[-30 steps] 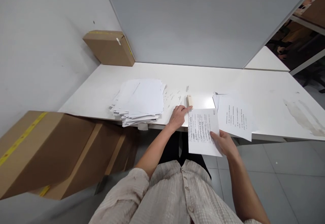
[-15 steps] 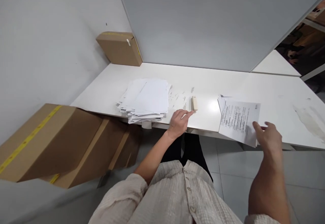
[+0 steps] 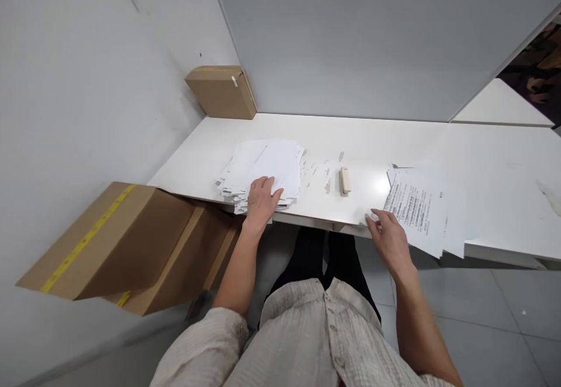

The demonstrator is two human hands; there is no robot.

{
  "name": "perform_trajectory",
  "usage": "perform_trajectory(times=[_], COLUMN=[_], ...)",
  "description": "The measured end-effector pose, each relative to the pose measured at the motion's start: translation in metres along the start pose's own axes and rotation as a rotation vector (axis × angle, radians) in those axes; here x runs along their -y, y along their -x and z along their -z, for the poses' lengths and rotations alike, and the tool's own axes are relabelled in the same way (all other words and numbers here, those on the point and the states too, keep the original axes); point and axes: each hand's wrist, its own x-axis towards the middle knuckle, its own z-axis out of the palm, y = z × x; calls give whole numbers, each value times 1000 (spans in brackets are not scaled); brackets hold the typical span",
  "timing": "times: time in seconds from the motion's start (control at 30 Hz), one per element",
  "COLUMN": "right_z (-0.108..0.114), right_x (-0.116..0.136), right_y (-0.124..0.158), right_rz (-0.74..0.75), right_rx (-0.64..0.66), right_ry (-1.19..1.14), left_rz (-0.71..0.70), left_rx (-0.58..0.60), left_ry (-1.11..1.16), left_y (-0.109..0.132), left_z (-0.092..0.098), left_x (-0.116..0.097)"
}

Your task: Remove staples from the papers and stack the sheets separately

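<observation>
My left hand [image 3: 262, 199] rests with fingers apart on the near part of a thick, uneven stack of white paper [image 3: 278, 162]. My right hand [image 3: 389, 236] hovers at the table's front edge, just left of some printed sheets [image 3: 418, 211]. Its fingers are loosely curved, with thumb and forefinger apart, and I see nothing held in them. Those sheets lie fanned out, their lower corners jutting past the edge. Between both paper piles sits a small cream-coloured stapler [image 3: 345, 181], touched by neither hand.
A cardboard box [image 3: 223, 92] stands in the back left corner of the white table [image 3: 324, 132]. Larger taped boxes [image 3: 92, 241] are piled below at left. A grey panel [image 3: 342, 42] rises behind the table. Part of another person's hand [image 3: 537, 86] shows at far right.
My left hand has gone from the stapler to the paper stack. My right hand has moved left, away from the printed sheets' right side, and the sheets are more fanned. The view has shifted slightly.
</observation>
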Motion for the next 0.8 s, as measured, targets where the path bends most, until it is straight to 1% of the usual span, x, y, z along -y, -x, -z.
perform_trajectory(times=[0.07, 0.13, 0.23, 0.3, 0.37, 0.43, 0.5, 0.53, 0.6, 0.67, 0.7, 0.77, 0.8], right_z=[-4, -3, -2, -5, -11, -20, -31, -36, -44, -47, -46, -41, -38], right_x=[9, 19, 36, 49, 63, 75, 83, 85, 84, 76, 71, 59, 53], right_y=[0, 0, -1, -1, -3, -6, -9, -10, -11, -9, -7, -2, 2], right_rz=[39, 56, 54, 14, -60, -154, -245, -287, -364, -429, -458, -504, -523], right_rx=[23, 32, 65, 141, 263, 402, 491, 493, 430, 353, 331, 326, 329], right_ry=[-48, -92, -213, -378, -645, -970, -1221, -1291, -1344, -1339, -1324, -1279, -1253], left_rz=[-51, -66, -28, -32, -99, -213, -352, -411, -504, -511, -471, -326, -245], left_rx=[4, 6, -73, -154, -184, -125, -36, 7, 69, 76, 59, 1, -29], left_ry=[-11, -25, -19, 4, 31, 63, 100, 125, 214, 334, 376, 369, 311], left_y=[0, 0, 0, 5, 13, 25, 38, 44, 51, 51, 48, 38, 33], left_z=[2, 6, 13, 19, 24, 28, 30, 30, 30, 29, 29, 27, 26], left_x=[-1, -2, -8, -19, -36, -58, -79, -88, -97, -93, -87, -69, -58])
